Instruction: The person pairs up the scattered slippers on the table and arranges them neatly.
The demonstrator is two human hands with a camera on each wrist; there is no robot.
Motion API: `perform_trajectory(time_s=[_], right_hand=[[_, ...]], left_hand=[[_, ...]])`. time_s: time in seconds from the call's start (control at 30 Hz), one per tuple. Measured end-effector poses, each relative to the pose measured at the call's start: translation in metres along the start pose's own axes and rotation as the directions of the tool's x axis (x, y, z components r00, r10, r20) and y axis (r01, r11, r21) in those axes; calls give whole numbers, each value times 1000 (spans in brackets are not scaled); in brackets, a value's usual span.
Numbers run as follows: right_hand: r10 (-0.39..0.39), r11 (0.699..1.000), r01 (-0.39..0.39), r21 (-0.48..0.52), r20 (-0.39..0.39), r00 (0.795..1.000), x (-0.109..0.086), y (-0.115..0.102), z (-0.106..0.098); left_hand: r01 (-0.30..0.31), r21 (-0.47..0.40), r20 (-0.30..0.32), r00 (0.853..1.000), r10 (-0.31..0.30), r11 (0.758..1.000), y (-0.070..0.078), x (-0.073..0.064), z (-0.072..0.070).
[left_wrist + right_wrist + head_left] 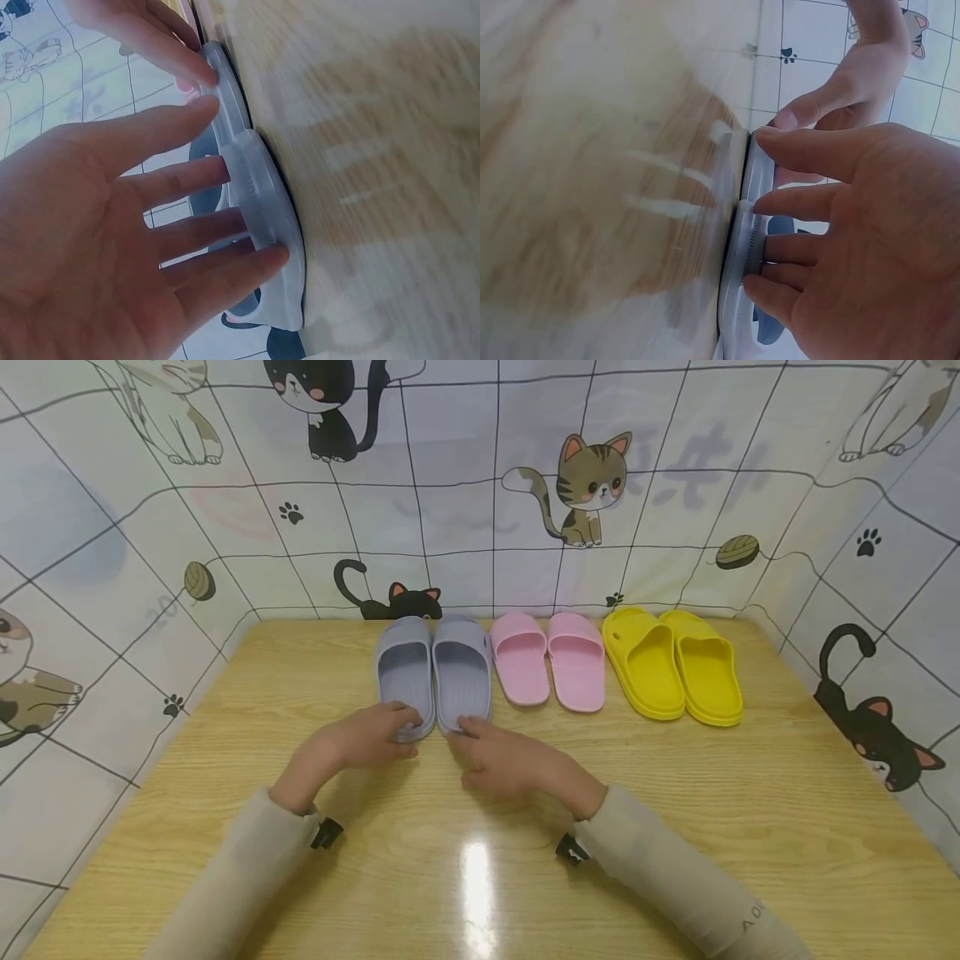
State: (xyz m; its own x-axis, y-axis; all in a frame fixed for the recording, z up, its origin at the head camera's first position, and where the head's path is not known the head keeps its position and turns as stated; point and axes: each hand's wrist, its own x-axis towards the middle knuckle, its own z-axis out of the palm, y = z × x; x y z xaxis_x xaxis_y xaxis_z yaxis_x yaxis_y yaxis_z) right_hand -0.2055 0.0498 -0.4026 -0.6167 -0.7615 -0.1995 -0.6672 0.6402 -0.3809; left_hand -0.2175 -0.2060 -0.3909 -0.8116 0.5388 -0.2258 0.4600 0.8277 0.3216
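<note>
Two grey slippers, a left one (405,672) and a right one (462,677), lie side by side near the back wall with their open heel ends toward me. My left hand (367,737) is at the left slipper's heel; in the left wrist view its spread, nearly straight fingers touch that slipper's edge (281,202). My right hand (501,760) is at the right slipper's heel, fingers slightly bent and resting along the rim (739,255) in the right wrist view. Neither hand curls round a slipper.
Just right of the grey pair stand pink slippers (577,677), then yellow slippers (652,685), all along the back. A wood-grain table (420,877) lies beneath them. White cat-patterned walls (465,443) enclose the back and both sides.
</note>
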Motion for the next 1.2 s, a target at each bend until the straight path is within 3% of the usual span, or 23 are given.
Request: perform_trajectory(time_s=[0.43,0.63,1.2], right_hand=[[14,999,-13,51,-15,1000,3,7,2],[8,998,-7,70,-10,1000,5,10,2],[-24,997,23,75,1,1000,13,23,3]], left_hand=[[-25,-73,-5,1000,25,997,-7,1,-2],[-51,-69,-45,998,48,996,-11,3,1],[-39,-86,-42,998,36,995,-15,1,2]])
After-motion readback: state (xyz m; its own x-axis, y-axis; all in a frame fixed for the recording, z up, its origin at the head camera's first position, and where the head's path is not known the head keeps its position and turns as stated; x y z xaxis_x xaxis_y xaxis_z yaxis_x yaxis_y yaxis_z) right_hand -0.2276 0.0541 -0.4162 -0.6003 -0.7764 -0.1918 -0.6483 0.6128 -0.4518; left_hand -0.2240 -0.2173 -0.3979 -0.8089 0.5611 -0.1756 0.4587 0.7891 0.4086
